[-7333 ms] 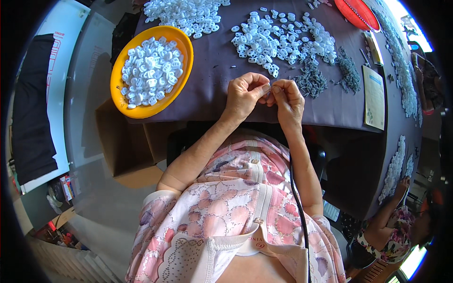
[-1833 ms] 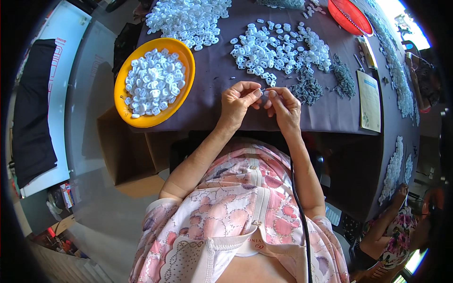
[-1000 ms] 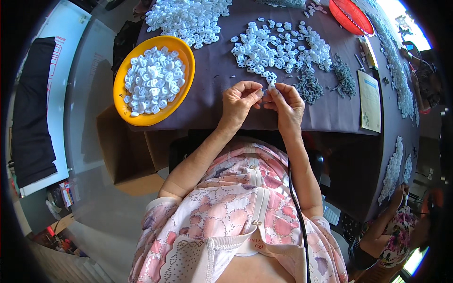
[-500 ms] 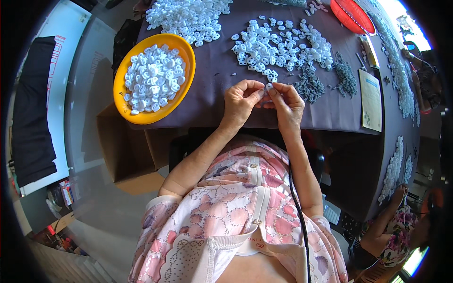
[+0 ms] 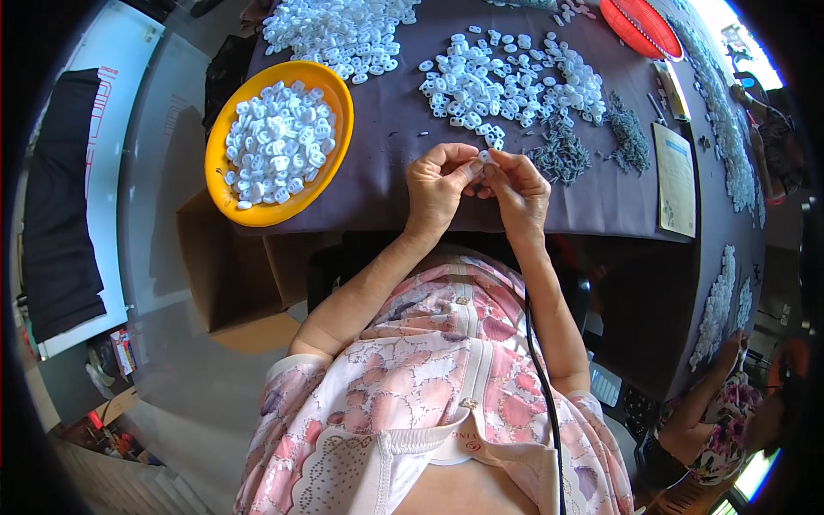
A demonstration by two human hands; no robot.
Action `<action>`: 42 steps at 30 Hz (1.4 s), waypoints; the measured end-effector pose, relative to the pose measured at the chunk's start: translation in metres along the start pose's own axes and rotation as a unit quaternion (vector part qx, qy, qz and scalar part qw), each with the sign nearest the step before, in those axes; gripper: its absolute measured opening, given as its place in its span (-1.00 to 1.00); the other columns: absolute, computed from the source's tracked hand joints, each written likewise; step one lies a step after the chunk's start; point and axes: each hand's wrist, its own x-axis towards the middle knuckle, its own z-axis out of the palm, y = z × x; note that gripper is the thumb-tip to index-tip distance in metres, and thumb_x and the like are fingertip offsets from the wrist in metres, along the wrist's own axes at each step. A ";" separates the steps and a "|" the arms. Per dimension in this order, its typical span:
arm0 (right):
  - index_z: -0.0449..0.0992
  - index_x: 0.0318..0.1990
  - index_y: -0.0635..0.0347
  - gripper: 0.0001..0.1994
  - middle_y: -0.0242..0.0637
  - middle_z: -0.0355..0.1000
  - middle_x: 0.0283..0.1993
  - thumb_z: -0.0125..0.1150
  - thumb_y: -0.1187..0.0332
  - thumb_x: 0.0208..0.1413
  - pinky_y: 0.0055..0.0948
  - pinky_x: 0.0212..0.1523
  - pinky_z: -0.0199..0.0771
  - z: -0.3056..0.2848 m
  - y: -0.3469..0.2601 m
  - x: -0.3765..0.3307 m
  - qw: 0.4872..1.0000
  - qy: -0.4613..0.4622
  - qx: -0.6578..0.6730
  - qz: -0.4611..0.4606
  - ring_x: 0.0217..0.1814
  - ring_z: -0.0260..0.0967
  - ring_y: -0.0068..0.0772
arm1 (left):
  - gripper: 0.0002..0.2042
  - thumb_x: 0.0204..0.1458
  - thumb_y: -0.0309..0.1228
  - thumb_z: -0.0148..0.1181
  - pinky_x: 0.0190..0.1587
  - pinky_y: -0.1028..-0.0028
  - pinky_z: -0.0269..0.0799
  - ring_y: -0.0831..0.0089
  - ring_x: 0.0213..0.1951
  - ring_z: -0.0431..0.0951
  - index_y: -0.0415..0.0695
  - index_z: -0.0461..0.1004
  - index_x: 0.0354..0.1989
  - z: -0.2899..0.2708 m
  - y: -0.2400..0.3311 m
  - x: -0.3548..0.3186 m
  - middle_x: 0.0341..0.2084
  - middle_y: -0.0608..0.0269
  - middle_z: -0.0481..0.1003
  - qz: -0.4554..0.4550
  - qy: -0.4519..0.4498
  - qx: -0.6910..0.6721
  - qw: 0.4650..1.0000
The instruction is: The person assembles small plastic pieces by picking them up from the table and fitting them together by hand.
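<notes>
A small white oval plastic piece with holes (image 5: pixel 484 157) is pinched between my two hands, near the table's front edge. My left hand (image 5: pixel 436 190) grips its left side with thumb and forefinger. From the right, the thumb and fingers of my right hand (image 5: pixel 518 193) close on the same piece. Its underside is hidden by my fingertips. Just beyond my hands lies a spread of loose white oval pieces (image 5: pixel 472 81), a few of them trailing toward my fingers. Right of my right hand sits a heap of small, thin grey pieces (image 5: pixel 560 156), too fine to name.
A yellow bowl (image 5: pixel 343 112) full of white pieces stands at the left. Behind it lies a larger white heap (image 5: pixel 339 30). Farther right are another grey heap (image 5: pixel 628 133), a paper sheet (image 5: pixel 675 184) and a red basket (image 5: pixel 631 26). An open cardboard box (image 5: pixel 219 266) is below the table.
My fingertips have drawn closer together around the white piece, and my right hand has shifted slightly left. Less of the piece shows now. The bowl and heaps stay as they were.
</notes>
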 end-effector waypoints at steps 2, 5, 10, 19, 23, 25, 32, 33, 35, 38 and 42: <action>0.45 -0.20 0.30 -0.85 -0.39 0.44 -0.41 0.08 0.60 0.05 -0.73 -0.49 0.40 0.001 -0.001 0.000 1.000 0.000 0.013 0.003 -0.48 0.36 -0.71 | -0.92 -0.07 -0.56 0.21 -0.54 0.68 0.40 0.67 -0.54 0.46 -0.23 0.49 -0.38 0.000 -0.001 0.001 -0.53 0.33 0.51 0.005 -0.002 0.004 1.000; 0.44 -0.21 0.30 -0.86 -0.39 0.44 -0.40 0.07 0.60 0.05 -0.72 -0.48 0.40 0.000 0.000 0.001 1.000 -0.009 0.025 0.005 -0.47 0.37 -0.70 | -0.92 -0.07 -0.55 0.21 -0.55 0.68 0.39 0.67 -0.54 0.47 -0.24 0.49 -0.38 -0.002 0.000 0.003 -0.54 0.32 0.51 -0.005 -0.007 -0.001 1.000; 0.44 -0.24 0.30 -0.88 -0.39 0.43 -0.41 0.11 0.55 0.05 -0.71 -0.48 0.40 0.000 -0.007 0.003 0.999 -0.015 0.011 0.033 -0.46 0.37 -0.69 | -0.89 -0.08 -0.54 0.23 -0.53 0.67 0.39 0.65 -0.51 0.47 -0.23 0.49 -0.36 -0.010 0.001 0.007 -0.53 0.31 0.51 -0.057 -0.055 -0.015 0.997; 0.44 -0.28 0.31 -0.89 -0.41 0.44 -0.43 0.15 0.52 0.01 -0.70 -0.49 0.37 -0.014 -0.010 0.001 0.997 -0.028 -0.056 0.045 -0.45 0.36 -0.70 | -0.89 -0.03 -0.50 0.18 -0.57 0.68 0.37 0.67 -0.53 0.47 -0.21 0.51 -0.32 -0.013 0.013 0.007 -0.54 0.35 0.50 -0.088 -0.104 0.062 0.989; 0.45 -0.32 0.29 -0.91 -0.39 0.44 -0.47 0.15 0.54 -0.02 -0.64 -0.50 0.35 -0.020 -0.007 -0.002 0.986 -0.038 -0.162 -0.021 -0.50 0.32 -0.70 | -0.90 -0.02 -0.54 0.15 -0.59 0.70 0.34 0.70 -0.55 0.45 -0.19 0.52 -0.32 -0.012 0.015 0.003 -0.56 0.39 0.49 0.056 -0.080 0.208 0.973; 0.45 -0.33 0.28 -0.90 -0.35 0.43 -0.48 0.14 0.57 -0.05 -0.59 -0.49 0.36 -0.021 -0.009 -0.003 0.973 -0.041 -0.218 -0.062 -0.52 0.34 -0.62 | -0.89 -0.04 -0.58 0.14 -0.60 0.70 0.30 0.71 -0.58 0.42 -0.20 0.52 -0.33 -0.009 0.010 0.002 -0.56 0.40 0.48 0.079 -0.106 0.222 0.966; 0.46 -0.37 0.22 -0.82 -0.20 0.36 -0.44 0.10 0.64 -0.19 -0.40 -0.46 0.38 -0.021 -0.016 -0.002 0.908 -0.072 -0.364 -0.194 -0.45 0.38 -0.17 | -0.87 -0.10 -0.69 0.11 -0.59 0.63 0.31 0.64 -0.63 0.40 -0.28 0.51 -0.36 -0.007 -0.007 0.002 -0.57 0.30 0.44 0.177 -0.119 0.293 0.932; 0.46 -0.37 0.22 -0.82 -0.20 0.36 -0.44 0.10 0.64 -0.19 -0.40 -0.46 0.38 -0.021 -0.016 -0.002 0.908 -0.071 -0.364 -0.193 -0.45 0.38 -0.17 | -0.87 -0.10 -0.69 0.11 -0.59 0.63 0.31 0.64 -0.63 0.40 -0.28 0.51 -0.36 -0.007 -0.008 0.002 -0.57 0.30 0.44 0.176 -0.119 0.293 0.932; 0.46 -0.36 0.21 -0.82 -0.22 0.37 -0.44 0.10 0.64 -0.18 -0.39 -0.45 0.38 -0.023 -0.015 -0.003 0.906 -0.077 -0.367 -0.197 -0.45 0.38 -0.19 | -0.86 -0.11 -0.70 0.10 -0.57 0.61 0.32 0.62 -0.62 0.41 -0.26 0.52 -0.37 -0.007 -0.010 0.002 -0.57 0.29 0.43 0.196 -0.121 0.300 0.926; 0.47 -0.35 0.21 -0.82 -0.23 0.37 -0.42 0.11 0.64 -0.16 -0.40 -0.43 0.38 -0.022 -0.013 -0.005 0.905 -0.073 -0.361 -0.212 -0.42 0.39 -0.21 | -0.86 -0.11 -0.70 0.10 -0.56 0.58 0.34 0.58 -0.60 0.43 -0.26 0.52 -0.38 -0.008 -0.008 0.000 -0.58 0.27 0.42 0.198 -0.117 0.294 0.928; 0.48 -0.34 0.20 -0.83 -0.25 0.37 -0.40 0.12 0.63 -0.13 -0.42 -0.41 0.38 -0.021 -0.013 -0.007 0.906 -0.070 -0.354 -0.222 -0.40 0.39 -0.23 | -0.90 -0.20 -0.68 0.15 -0.45 0.37 0.40 0.20 -0.50 0.49 -0.23 0.49 -0.48 -0.006 -0.006 -0.004 -0.56 0.10 0.42 0.199 -0.102 0.306 0.925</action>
